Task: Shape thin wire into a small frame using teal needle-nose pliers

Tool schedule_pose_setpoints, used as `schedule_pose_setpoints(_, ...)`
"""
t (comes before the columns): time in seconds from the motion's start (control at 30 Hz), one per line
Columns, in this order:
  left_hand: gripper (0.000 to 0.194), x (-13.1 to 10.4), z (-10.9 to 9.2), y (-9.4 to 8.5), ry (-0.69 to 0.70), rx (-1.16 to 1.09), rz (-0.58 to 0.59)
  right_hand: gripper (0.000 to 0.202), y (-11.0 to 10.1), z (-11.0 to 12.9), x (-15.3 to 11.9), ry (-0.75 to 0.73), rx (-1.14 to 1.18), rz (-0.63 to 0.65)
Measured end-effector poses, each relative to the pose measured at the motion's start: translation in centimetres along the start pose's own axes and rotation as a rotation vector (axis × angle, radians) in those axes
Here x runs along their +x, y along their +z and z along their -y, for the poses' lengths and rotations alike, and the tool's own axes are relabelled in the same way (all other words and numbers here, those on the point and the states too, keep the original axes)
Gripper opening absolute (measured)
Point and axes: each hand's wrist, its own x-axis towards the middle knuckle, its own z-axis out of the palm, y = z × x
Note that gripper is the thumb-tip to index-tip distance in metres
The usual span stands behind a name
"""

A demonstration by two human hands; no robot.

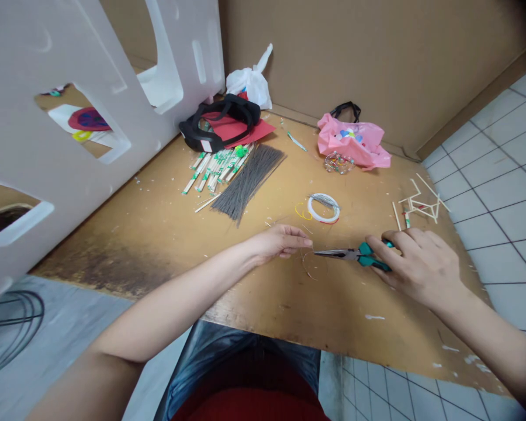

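Over the front half of the table, my left hand [284, 241] pinches a thin curved wire [305, 270] between thumb and fingertips, and its loop hangs below. My right hand [416, 263] grips teal-handled needle-nose pliers [348, 254]. Their tips point left and come up close to my left fingertips; whether the jaws touch the wire is too fine to tell. Just beyond my hands lies a white ring-shaped coil [311, 209] with grey wire pieces across it. A small yellow wire loop [305, 214] sits at its left.
A bundle of grey wires [249, 181] lies beside wrapped chopsticks [206, 169]. Behind are a black headset strap [223, 126], red paper [263, 130] and a white bag [249, 85]. A pink bag [355, 140], a beaded wire piece [338, 164] and a stick frame [423, 204] stand right. A white plastic panel [170, 52] borders the left.
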Motion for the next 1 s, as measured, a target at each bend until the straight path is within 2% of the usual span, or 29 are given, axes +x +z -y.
schedule_pose_setpoints(0.2,0.033,0.2,0.3,-0.2,-0.012,-0.003,0.017,0.019,-0.1,-0.2,-0.1,-0.012,0.030,-0.008)
schedule_pose_setpoints(0.3,0.031,0.4,0.7,0.2,0.031,0.053,-0.039,0.018,-0.7,-0.3,0.2,-0.029,0.072,0.049)
schedule_pose_setpoints(0.4,0.023,0.6,1.4,0.8,0.134,0.212,-0.142,0.016,-1.5,-0.3,0.8,0.004,0.165,0.194)
schedule_pose_setpoints(0.53,0.013,0.7,2.2,1.4,0.301,0.411,-0.212,0.013,-2.4,-0.1,1.6,0.146,0.315,0.431)
schedule_pose_setpoints(0.63,0.014,0.6,2.4,1.5,0.337,0.491,-0.198,0.012,-2.7,-0.2,2.1,0.203,0.339,0.502)
schedule_pose_setpoints(0.83,0.015,0.0,0.8,1.0,0.266,0.451,-0.069,0.007,-3.5,-1.5,2.5,0.145,0.338,0.451)
schedule_pose_setpoints(1.0,0.023,-0.3,-0.4,-0.1,0.187,0.490,-0.029,0.006,-3.9,-2.4,2.3,0.134,0.292,0.474)
